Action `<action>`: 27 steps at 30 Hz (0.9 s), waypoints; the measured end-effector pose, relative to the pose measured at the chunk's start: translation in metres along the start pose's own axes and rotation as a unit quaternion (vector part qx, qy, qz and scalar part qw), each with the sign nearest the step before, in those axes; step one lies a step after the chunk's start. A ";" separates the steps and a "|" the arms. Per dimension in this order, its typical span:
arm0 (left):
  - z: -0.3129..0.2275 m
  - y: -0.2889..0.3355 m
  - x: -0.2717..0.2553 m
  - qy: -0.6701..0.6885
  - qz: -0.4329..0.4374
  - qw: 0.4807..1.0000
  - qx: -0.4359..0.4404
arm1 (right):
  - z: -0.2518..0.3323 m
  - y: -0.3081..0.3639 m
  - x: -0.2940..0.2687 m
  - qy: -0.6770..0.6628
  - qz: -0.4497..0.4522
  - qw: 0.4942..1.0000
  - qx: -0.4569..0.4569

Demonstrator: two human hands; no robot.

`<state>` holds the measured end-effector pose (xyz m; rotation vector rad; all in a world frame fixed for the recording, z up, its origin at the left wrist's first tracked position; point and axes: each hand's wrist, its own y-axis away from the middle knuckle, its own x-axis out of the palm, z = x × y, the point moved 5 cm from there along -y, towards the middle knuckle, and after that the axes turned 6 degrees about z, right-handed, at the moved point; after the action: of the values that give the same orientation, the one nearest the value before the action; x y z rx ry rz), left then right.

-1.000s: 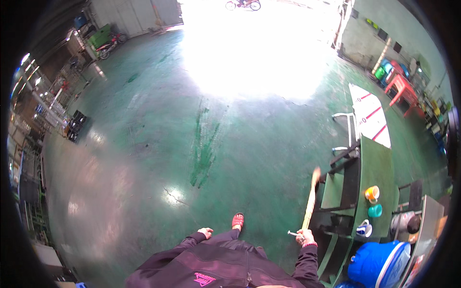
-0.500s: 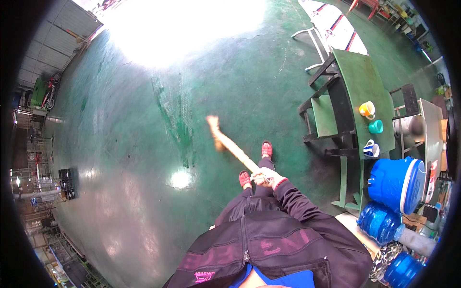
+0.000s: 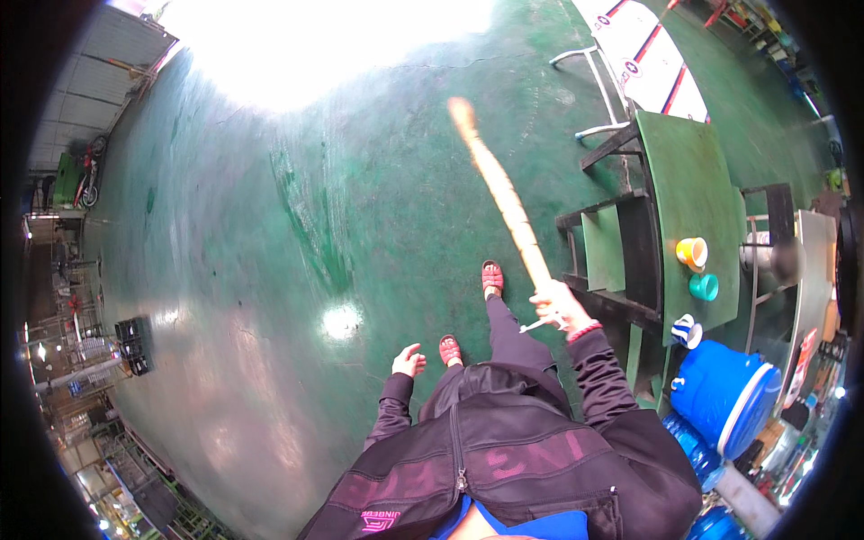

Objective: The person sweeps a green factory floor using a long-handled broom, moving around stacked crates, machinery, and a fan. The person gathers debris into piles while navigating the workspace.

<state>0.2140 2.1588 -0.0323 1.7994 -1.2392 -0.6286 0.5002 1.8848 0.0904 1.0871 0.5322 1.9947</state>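
Observation:
My right hand point(image 3: 558, 309) is closed round one end of a long, pale, jointed stick point(image 3: 506, 198) that looks like bamboo. The stick slants up and away over the floor, and its far end is a blurred, rounded knob. Something thin and white point(image 3: 537, 324), perhaps a cord or strip, sticks out beside the gripping fingers. My left hand point(image 3: 409, 362) hangs low in front of my body with its fingers loosely bent and apart, and nothing shows in it.
Close on the right stands a green table point(image 3: 688, 198) with an orange cup point(image 3: 689, 252), a teal cup point(image 3: 704, 287) and a blue-and-white cup point(image 3: 686, 330). A blue cooler point(image 3: 720, 387) sits nearer me. Black crates point(image 3: 133, 344) are at left on the green floor point(image 3: 243, 225).
The stick has swung from pointing far left to nearly straight ahead, as my right hand moved right and forward. My left hand has come into view.

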 end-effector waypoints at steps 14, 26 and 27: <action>0.013 0.020 -0.007 0.023 -0.068 0.983 -0.168 | 0.021 -0.144 -0.097 0.069 -0.064 0.990 0.104; -0.154 -0.132 -0.018 -0.117 0.011 0.992 -0.049 | 0.073 -0.151 0.042 -0.252 0.182 0.932 0.188; -0.172 -0.147 -0.022 -0.110 0.016 0.992 -0.067 | 0.082 -0.157 0.043 -0.141 0.127 0.971 0.146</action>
<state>0.4122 2.2633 -0.0694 1.6288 -1.3338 -0.8894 0.6237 2.0135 0.0524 1.6636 0.5675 1.9659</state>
